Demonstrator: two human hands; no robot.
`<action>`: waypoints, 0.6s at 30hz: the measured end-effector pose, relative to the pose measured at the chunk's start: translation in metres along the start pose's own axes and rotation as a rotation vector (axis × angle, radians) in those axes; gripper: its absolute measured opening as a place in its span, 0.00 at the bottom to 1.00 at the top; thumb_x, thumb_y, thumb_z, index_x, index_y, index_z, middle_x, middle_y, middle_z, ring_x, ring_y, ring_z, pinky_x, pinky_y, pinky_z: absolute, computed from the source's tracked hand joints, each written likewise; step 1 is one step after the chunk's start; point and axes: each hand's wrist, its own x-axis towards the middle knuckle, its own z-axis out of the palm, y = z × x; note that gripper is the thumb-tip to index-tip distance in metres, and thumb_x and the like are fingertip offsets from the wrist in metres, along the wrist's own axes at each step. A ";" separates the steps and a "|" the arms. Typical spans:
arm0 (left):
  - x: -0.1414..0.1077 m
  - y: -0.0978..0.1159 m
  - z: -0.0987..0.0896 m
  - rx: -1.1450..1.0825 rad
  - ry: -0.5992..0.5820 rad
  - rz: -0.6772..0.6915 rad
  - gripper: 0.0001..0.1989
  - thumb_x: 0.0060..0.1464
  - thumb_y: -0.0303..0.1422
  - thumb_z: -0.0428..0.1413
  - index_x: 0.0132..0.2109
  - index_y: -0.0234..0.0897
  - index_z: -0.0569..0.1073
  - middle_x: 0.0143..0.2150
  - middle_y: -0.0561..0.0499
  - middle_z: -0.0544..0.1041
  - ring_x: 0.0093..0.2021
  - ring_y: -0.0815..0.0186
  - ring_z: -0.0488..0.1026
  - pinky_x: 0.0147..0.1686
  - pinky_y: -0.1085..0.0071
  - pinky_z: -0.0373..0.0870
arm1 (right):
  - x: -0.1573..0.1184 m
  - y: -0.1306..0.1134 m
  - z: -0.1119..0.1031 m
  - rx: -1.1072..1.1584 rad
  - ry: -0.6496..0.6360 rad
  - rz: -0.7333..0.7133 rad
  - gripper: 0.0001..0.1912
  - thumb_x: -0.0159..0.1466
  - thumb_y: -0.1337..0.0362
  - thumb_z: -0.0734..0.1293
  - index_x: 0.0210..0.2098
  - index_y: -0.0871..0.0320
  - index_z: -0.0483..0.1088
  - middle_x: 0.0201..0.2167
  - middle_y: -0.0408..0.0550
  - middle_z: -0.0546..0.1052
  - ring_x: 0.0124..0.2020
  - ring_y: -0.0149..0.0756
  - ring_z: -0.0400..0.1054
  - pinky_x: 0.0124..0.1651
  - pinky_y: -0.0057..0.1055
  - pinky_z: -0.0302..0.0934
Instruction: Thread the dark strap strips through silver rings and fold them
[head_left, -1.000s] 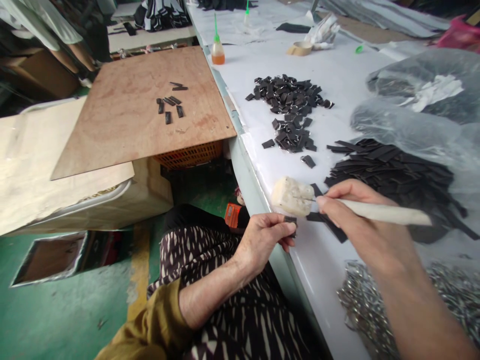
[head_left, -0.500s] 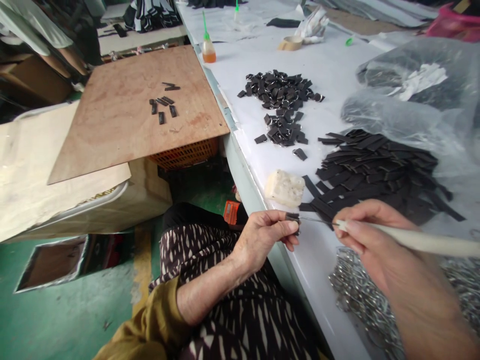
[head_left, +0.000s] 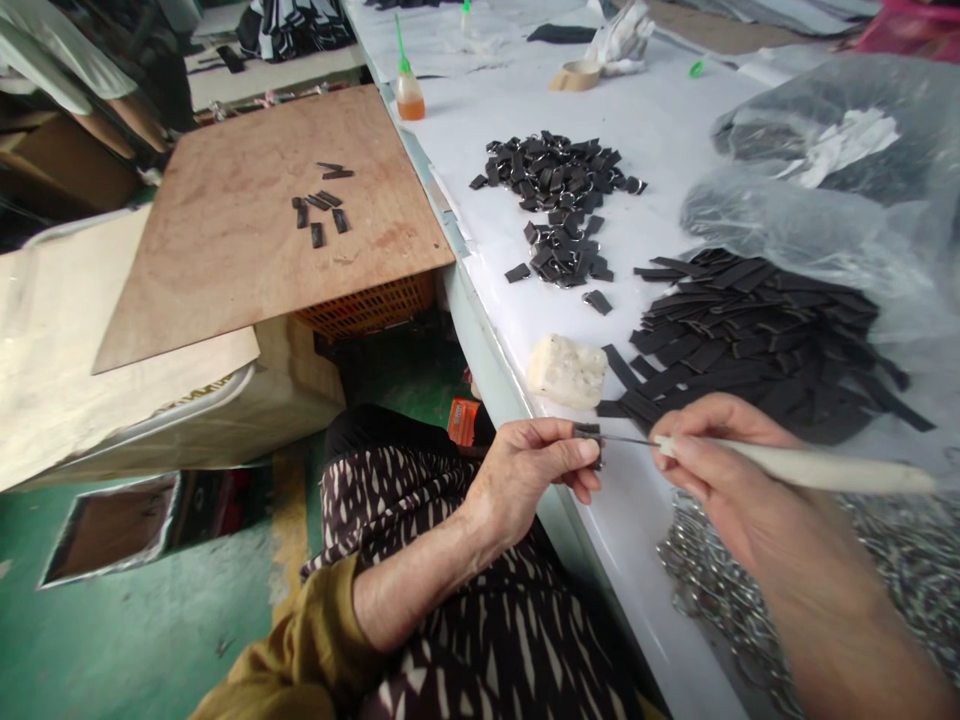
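Note:
Between thumb and fingers, my left hand point(head_left: 525, 475) pinches a small black strap piece point(head_left: 588, 432) over the table's near edge. My right hand point(head_left: 739, 480) grips a tool with a long pale handle and a thin metal shaft point(head_left: 817, 468); its tip reaches the strap piece. Just beyond my left hand sits a cream-coloured, pitted block point(head_left: 568, 371). Past my right hand lies a heap of black strips point(head_left: 750, 340). Silvery metal rings or hooks point(head_left: 720, 570) are piled beneath my right forearm.
Folded black tabs with metal rings point(head_left: 559, 175) form a pile farther back. A clear plastic bag point(head_left: 817, 200) lies at the right. Beside a tape roll point(head_left: 576, 76) is crumpled white material. A bottle of orange liquid point(head_left: 409, 95) stands near the wooden board point(head_left: 247, 230). Another person's legs show top left.
My right hand and the pale-handled tool have shifted slightly left, closer to the strap piece. My left hand keeps its pinch almost unmoved. The whole view has shifted a little.

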 end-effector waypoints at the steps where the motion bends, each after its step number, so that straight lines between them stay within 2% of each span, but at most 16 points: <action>1: 0.000 0.000 0.000 -0.003 0.005 -0.006 0.09 0.47 0.32 0.59 0.27 0.29 0.72 0.20 0.51 0.71 0.19 0.73 0.65 0.26 0.74 0.62 | 0.000 0.000 0.000 0.002 -0.009 0.002 0.08 0.51 0.60 0.70 0.26 0.55 0.67 0.25 0.41 0.71 0.24 0.27 0.59 0.23 0.25 0.49; 11: 0.000 -0.001 0.000 -0.005 0.061 -0.012 0.09 0.46 0.32 0.59 0.26 0.28 0.72 0.18 0.51 0.71 0.17 0.73 0.65 0.23 0.75 0.62 | 0.003 0.006 -0.007 -0.095 -0.098 -0.036 0.07 0.53 0.61 0.69 0.27 0.53 0.66 0.26 0.41 0.70 0.26 0.30 0.60 0.27 0.29 0.52; 15: -0.001 -0.002 0.001 -0.002 0.070 -0.012 0.09 0.44 0.31 0.59 0.24 0.29 0.72 0.17 0.52 0.69 0.17 0.73 0.64 0.21 0.75 0.61 | 0.003 0.000 -0.010 -0.162 -0.186 -0.153 0.05 0.54 0.64 0.68 0.27 0.52 0.67 0.27 0.42 0.71 0.27 0.30 0.62 0.29 0.30 0.54; 18: -0.001 -0.004 0.000 0.008 0.047 -0.023 0.08 0.44 0.31 0.59 0.24 0.29 0.72 0.17 0.52 0.69 0.17 0.73 0.63 0.21 0.75 0.60 | -0.002 -0.008 -0.011 -0.252 -0.240 -0.240 0.05 0.54 0.68 0.68 0.27 0.52 0.67 0.28 0.42 0.72 0.25 0.28 0.63 0.24 0.28 0.53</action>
